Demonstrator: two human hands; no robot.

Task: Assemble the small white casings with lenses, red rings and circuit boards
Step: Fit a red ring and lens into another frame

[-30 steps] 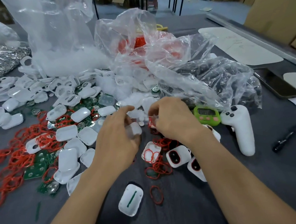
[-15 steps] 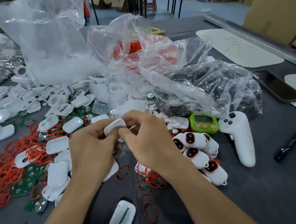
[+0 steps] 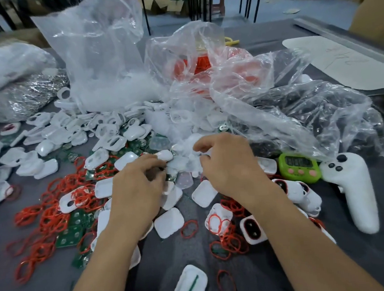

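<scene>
My left hand (image 3: 137,192) and my right hand (image 3: 231,167) meet over a heap of clear lenses (image 3: 184,180) at the table's middle. The left fingers curl round a small white casing (image 3: 165,155). A clear lens (image 3: 189,165) is pinched between the right thumb and fingers. Loose white casings (image 3: 169,222) lie around and under both hands. Red rings (image 3: 53,216) and green circuit boards (image 3: 71,236) spread to the left. Assembled casings with red-rimmed lenses (image 3: 252,229) lie under my right forearm.
Crumpled plastic bags (image 3: 298,115) and a tall clear bag of white parts (image 3: 103,60) stand behind the heap. A green timer (image 3: 299,167) and a white controller (image 3: 353,193) lie to the right. A casing holding a green strip (image 3: 191,284) sits near the front.
Both hands have moved away from me to the clear lens heap. The right hand, earlier pressed against the left hand's casing, now pinches a lens.
</scene>
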